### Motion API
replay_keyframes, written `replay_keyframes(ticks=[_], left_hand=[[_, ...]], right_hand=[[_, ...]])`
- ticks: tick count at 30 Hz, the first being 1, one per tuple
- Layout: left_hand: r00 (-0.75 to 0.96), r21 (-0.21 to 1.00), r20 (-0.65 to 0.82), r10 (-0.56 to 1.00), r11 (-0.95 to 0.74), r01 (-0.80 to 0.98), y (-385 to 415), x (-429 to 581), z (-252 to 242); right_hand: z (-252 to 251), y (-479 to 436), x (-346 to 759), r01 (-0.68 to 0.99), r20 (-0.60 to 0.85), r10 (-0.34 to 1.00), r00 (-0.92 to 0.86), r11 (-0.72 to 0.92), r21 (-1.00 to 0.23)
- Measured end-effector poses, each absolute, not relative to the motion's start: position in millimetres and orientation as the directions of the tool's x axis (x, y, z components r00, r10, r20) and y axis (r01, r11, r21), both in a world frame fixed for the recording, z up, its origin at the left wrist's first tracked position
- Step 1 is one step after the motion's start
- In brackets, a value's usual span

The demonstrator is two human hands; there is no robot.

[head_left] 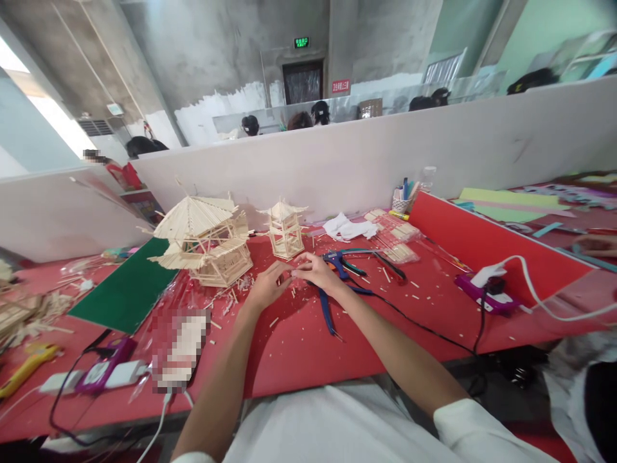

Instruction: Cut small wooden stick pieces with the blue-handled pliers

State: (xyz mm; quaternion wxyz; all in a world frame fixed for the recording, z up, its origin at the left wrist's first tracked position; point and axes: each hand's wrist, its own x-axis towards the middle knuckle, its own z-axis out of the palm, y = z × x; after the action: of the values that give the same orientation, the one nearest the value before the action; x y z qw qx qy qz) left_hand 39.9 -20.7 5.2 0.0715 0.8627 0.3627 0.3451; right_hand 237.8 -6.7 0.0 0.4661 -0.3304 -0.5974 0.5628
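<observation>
Stick tower [285, 233] stands just beyond left hand [266, 285] and right hand [315, 270], fingers curled, grip unclear, so keep movements small.

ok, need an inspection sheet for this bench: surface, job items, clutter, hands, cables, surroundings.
Surface: red table, strewn with scraps.
Job items: large stick model at left; small model to its right; glue gun farther right.
Clutter: white cloth and bagged sticks behind the glue gun.
Hands: left hand and right hand close together, fingers bent; anything held can't be made out.
Cables: black cord from the glue gun; white cable at right.
Surroundings: partition; people's heads beyond; exit sign.
</observation>
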Motion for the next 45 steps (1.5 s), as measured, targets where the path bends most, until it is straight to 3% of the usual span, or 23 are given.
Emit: replay_keyframes(ticks=[6, 10, 17, 31, 45], left_hand=[[0.512, 0.369, 0.534, 0.673, -0.73, 0.574, -20.8, 39.7, 4.8], [0.512, 0.386, 0.473, 0.717, -0.691, 0.611, -17.1, 35.8, 2.3], [0.736, 0.254, 0.266, 0.622, -0.782, 0.569, -7.5, 32.2, -6.9], [0.771, 0.33, 0.228, 0.594, -0.793, 0.513, -0.4, 31.9, -15.5], [0.77, 0.468, 0.078, 0.633, -0.706, 0.532, -9.6, 32.2, -11.5]], right_hand=[[-1.6, -6.2, 236.1, -0.152, 0.154, 0.923, -0.353, 0.106, -0.983], [1.1, -4.9, 236.3, -0.168, 0.208, 0.95, -0.232, 0.171, -0.971], [7.2, -4.6, 241.1, -0.245, 0.176, 0.972, -0.154, 0.136, -0.96], [9.4, -6.5, 238.8, -0.2, 0.227, 0.954, -0.197, 0.188, -0.962], [6.8, -5.7, 238.3, -0.177, 0.215, 0.953, -0.214, 0.179, -0.968]])
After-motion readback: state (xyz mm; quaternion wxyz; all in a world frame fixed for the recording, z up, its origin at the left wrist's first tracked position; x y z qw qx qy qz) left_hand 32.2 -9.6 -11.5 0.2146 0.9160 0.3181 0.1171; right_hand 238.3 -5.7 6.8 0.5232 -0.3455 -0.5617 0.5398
